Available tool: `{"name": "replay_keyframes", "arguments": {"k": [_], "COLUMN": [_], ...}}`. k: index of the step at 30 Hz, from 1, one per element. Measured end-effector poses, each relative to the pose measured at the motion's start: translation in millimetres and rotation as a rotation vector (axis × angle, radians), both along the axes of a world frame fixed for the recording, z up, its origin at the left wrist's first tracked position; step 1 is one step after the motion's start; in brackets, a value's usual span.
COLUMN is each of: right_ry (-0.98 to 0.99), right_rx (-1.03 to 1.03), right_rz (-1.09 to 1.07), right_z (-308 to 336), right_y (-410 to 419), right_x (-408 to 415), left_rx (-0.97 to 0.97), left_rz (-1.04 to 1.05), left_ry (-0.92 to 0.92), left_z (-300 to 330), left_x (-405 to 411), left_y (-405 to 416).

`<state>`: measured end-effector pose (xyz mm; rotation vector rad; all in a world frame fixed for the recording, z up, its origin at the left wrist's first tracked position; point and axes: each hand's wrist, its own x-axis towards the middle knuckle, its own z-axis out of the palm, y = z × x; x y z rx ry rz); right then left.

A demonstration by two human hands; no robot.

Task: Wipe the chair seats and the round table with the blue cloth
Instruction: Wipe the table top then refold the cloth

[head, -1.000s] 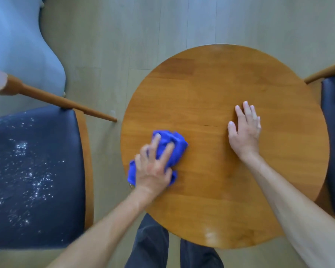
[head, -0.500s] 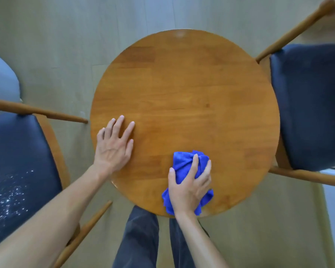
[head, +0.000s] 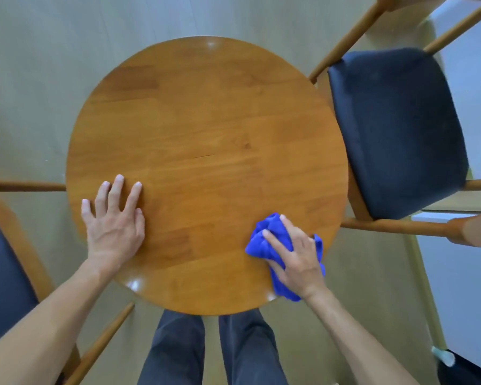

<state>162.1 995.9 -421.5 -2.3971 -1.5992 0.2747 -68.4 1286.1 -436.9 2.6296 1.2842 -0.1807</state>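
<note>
The round wooden table [head: 206, 120] fills the middle of the view. My left hand [head: 114, 226] lies flat on its left part, fingers spread. My right hand [head: 295, 254] grips and presses the bunched blue cloth [head: 257, 245] at the table's near right edge, where part of the cloth hangs over the rim. A chair with a dark seat [head: 395, 129] stands to the right of the table. Another dark chair seat [head: 3, 268] shows at the lower left edge.
Wooden arms of the right chair [head: 395, 226] and the left chair [head: 25, 186] reach close to the table's rim. My legs [head: 178, 348] stand at the near edge. A pale wall or panel [head: 472, 273] runs along the right.
A second ago my left hand held the cloth near the table's left edge. It is in my right hand now and has slid right toward the rim. The view turned right.
</note>
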Motion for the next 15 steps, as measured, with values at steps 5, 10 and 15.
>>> {"name": "replay_keyframes", "arguments": {"k": [5, 10, 15], "right_ry": [-0.056, -0.029, -0.057], "right_rx": [0.014, 0.001, 0.061], "right_rz": [-0.819, -1.26, -0.405], "right_z": [-6, -7, -6], "right_y": [36, 110, 137], "right_x": [94, 101, -7], "left_rx": [-0.023, -0.032, -0.083], "left_rz": [0.014, 0.012, 0.175], "left_ry": [0.019, 0.045, 0.097], "left_z": [7, 11, 8], "left_x": [7, 16, 38], "left_y": [-1, -3, 3]}}
